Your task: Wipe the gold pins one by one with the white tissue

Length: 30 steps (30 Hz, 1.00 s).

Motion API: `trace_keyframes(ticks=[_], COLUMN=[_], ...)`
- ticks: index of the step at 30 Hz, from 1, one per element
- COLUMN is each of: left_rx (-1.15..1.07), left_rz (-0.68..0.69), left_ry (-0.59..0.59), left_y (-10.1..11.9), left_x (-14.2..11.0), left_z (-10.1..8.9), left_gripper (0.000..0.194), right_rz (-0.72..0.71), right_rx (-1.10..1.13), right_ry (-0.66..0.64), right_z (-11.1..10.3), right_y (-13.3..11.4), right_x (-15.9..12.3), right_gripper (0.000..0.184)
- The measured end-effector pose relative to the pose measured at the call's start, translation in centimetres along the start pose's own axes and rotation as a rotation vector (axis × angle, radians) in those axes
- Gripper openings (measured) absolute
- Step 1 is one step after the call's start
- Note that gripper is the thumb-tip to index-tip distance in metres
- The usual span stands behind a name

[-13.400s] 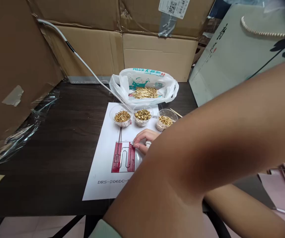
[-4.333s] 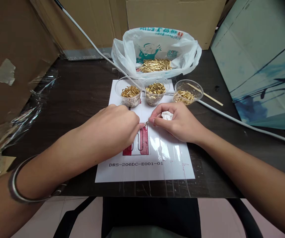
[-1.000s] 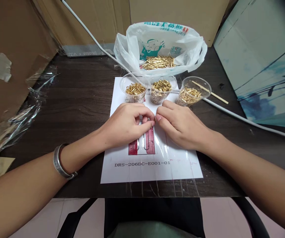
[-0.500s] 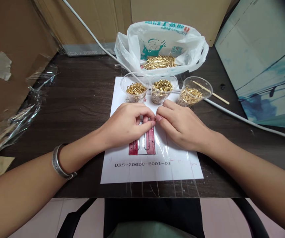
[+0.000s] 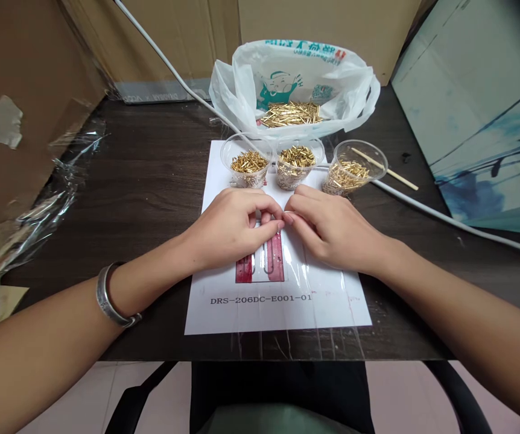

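My left hand [image 5: 233, 229] and my right hand [image 5: 327, 226] rest on a white printed sheet [image 5: 278, 301] taped to the dark table [image 5: 151, 181]. Their pinched fingertips meet above a red diagram [image 5: 278, 268] on the sheet. Both hands are closed; whatever small part lies between the fingertips is hidden. Just beyond the hands stand three clear cups of small gold parts: a left cup [image 5: 247, 166], a middle cup [image 5: 297, 161] and a right cup [image 5: 353, 169]. A white plastic bag [image 5: 294, 84] with more gold pins lies behind them.
A white cable [image 5: 445, 218] runs across the table from back left to right. A thin wooden stick [image 5: 396, 176] leans on the right cup. Cardboard boxes [image 5: 25, 90] wall the left and back; a pale printed bag [image 5: 481, 108] stands right. Crumpled clear film [image 5: 29, 217] lies left.
Since a second ago both hands have stayed pinched together at the same spot over the diagram; only slight finger shifts show. Several seconds earlier a white wad showed in my right hand.
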<state>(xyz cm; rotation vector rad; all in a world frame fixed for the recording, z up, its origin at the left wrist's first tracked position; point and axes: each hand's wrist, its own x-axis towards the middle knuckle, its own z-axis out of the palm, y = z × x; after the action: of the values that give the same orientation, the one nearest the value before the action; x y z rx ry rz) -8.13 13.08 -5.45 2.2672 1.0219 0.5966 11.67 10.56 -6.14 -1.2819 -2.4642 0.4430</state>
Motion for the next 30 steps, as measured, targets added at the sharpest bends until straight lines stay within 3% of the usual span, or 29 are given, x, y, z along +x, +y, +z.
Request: trace_keyframes(ticks=[17, 30], left_rx=[0.027, 0.015], left_rz=[-0.012, -0.033], left_ry=[-0.046, -0.07], left_y=[-0.09, -0.22], left_x=[0.1, 0.11], left_z=[-0.16, -0.25], left_gripper=[0.009, 0.01], right_rz=[-0.027, 0.006], right_rx=[0.055, 0.06], right_ry=[0.021, -0.039], right_z=[0.06, -0.33], right_y=[0.4, 0.18], right_x=[-0.03, 0.03], right_gripper=[0.024, 0.025])
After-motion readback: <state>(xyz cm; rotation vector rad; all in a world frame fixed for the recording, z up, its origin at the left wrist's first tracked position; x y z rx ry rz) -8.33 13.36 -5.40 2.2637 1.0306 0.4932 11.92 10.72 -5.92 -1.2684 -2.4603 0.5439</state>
